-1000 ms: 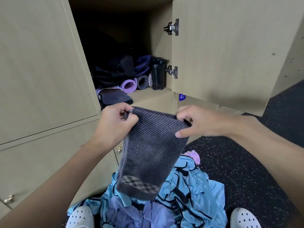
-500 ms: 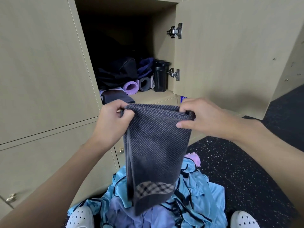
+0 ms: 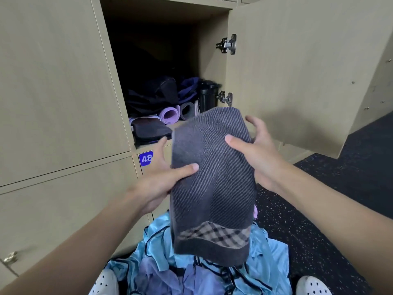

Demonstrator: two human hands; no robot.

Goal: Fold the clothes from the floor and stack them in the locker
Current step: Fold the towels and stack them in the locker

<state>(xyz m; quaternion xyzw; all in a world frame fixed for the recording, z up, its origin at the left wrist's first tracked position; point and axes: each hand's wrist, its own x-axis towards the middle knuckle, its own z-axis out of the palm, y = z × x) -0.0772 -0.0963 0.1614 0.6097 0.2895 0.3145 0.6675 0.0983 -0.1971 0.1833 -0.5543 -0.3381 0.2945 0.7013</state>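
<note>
From the head camera I look down on both of my hands in front of the open locker. I hold the grey striped towel up in the air between them, below the front edge of the locker shelf and above the clothes pile on the floor.

My left hand pinches the left edge of the towel: the thumb presses on the front and the fingers lie behind it. My right hand holds the upper right edge in the same way, with the thumb on the front and the other fingers spread and bent round the back. The towel hangs down doubled, its checked band near the bottom.

Inside the locker, one dark folded item already lies at the front left corner of the shelf. Behind it are a purple rolled mat, dark bags and a black bottle beside the hinge side.

I judge the task to be at an early stage. This towel is only partly folded and not yet on the shelf. The light blue and purple clothes on the floor between my shoes remain unfolded, so most of the work is left.
</note>
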